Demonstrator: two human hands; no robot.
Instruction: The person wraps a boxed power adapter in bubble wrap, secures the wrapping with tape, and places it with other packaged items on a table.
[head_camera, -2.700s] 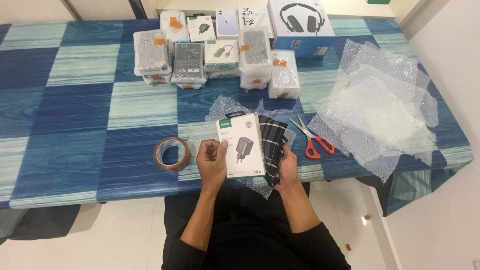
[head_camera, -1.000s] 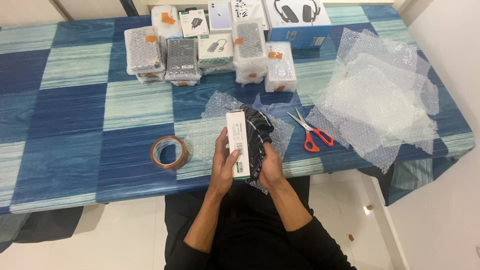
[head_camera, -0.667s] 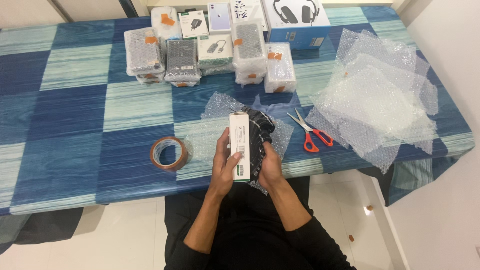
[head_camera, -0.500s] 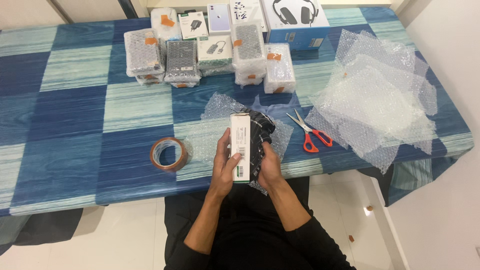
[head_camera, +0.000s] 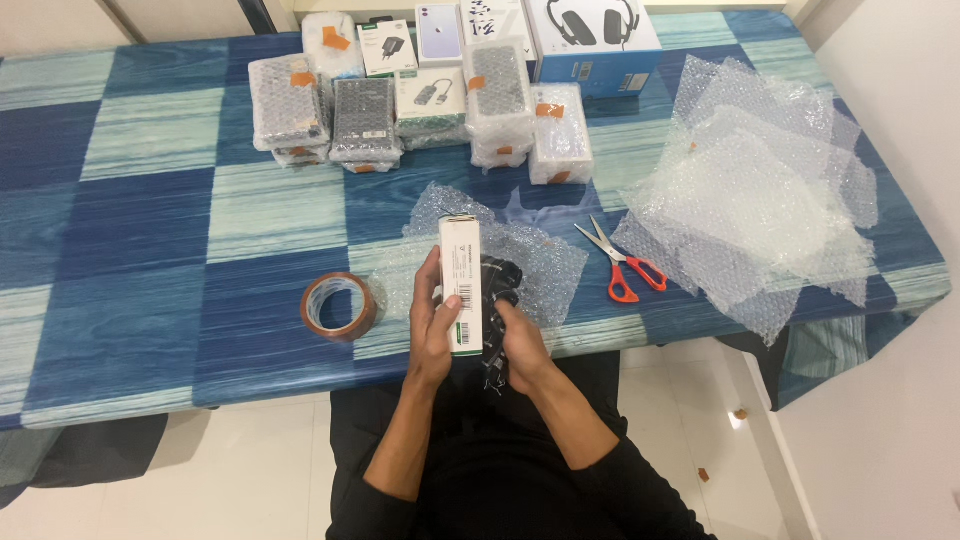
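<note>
Left hand (head_camera: 432, 322): fingers curled around a white box (head_camera: 460, 284), held on edge above the near desk (head_camera: 150, 300) edge.
Right hand (head_camera: 520, 340): closed on a black wrap (head_camera: 497, 290) pressed to the box's right side.
Under the box: bubble sheet (head_camera: 540, 265), flat on desk.
Tape roll (head_camera: 338, 305): just left of hands.
Scissors (head_camera: 620, 262): right, orange handles.
Far edge: wrapped boxes (head_camera: 420, 105); contents hidden.
Right: loose bubble-wrap pile (head_camera: 760, 200).

A slim white cardboard box (head_camera: 460, 285) stands on edge above the table's near edge, its narrow side facing up. A dark patterned flat item (head_camera: 497, 300) lies pressed against its right face.
</note>
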